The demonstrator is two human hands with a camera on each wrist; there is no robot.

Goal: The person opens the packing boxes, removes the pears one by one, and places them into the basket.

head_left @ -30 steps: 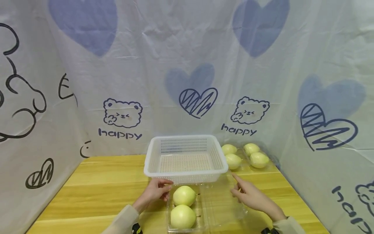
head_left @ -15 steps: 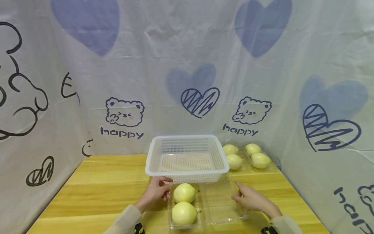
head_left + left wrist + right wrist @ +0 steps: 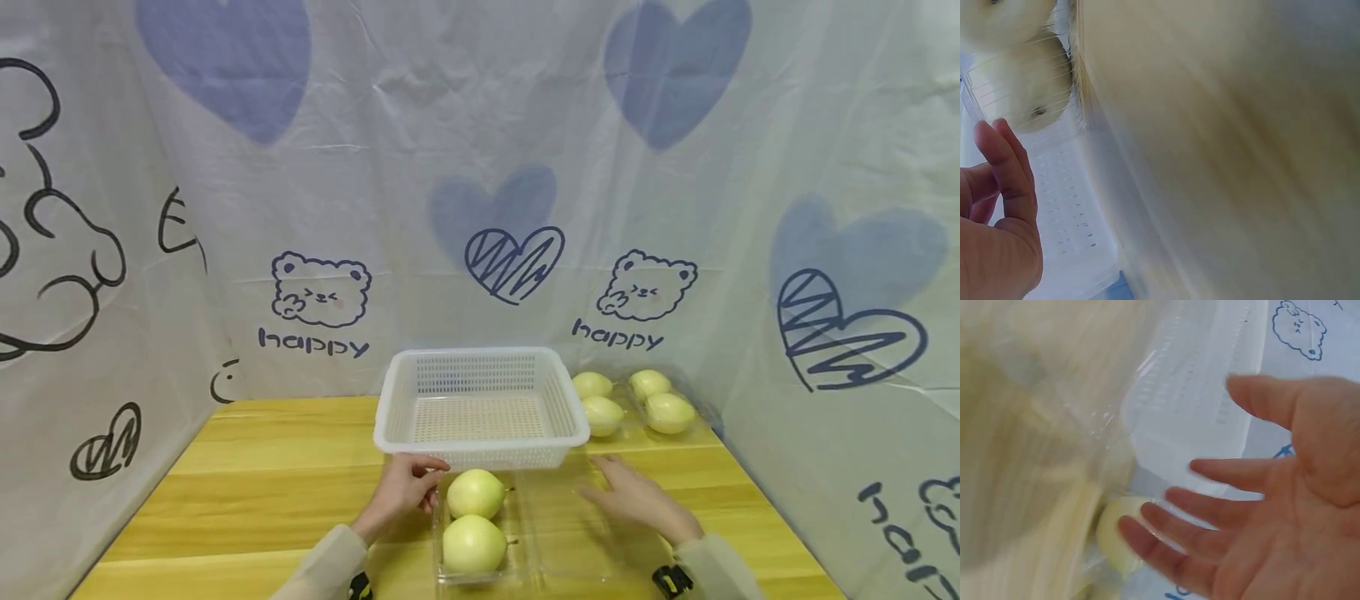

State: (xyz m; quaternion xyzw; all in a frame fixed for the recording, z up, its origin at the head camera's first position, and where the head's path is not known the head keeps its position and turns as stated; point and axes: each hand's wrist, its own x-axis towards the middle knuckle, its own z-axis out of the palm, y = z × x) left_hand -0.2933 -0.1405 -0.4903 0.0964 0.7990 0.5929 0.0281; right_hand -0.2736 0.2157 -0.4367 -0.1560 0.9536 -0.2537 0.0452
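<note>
Right hand (image 3: 641,500) — now uncurled; clear lid (image 3: 558,521) beside.

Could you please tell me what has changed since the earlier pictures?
The right hand has shifted slightly left, its fingers now more spread. The clear container with two pears has slid slightly toward the white basket. The left hand stays at the container's far-left corner; basket and rear pears stay in place.

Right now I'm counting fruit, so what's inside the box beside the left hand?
Two yellow fruits, one behind the other, sit in the box. They hide whatever lies directly beneath them.
</note>
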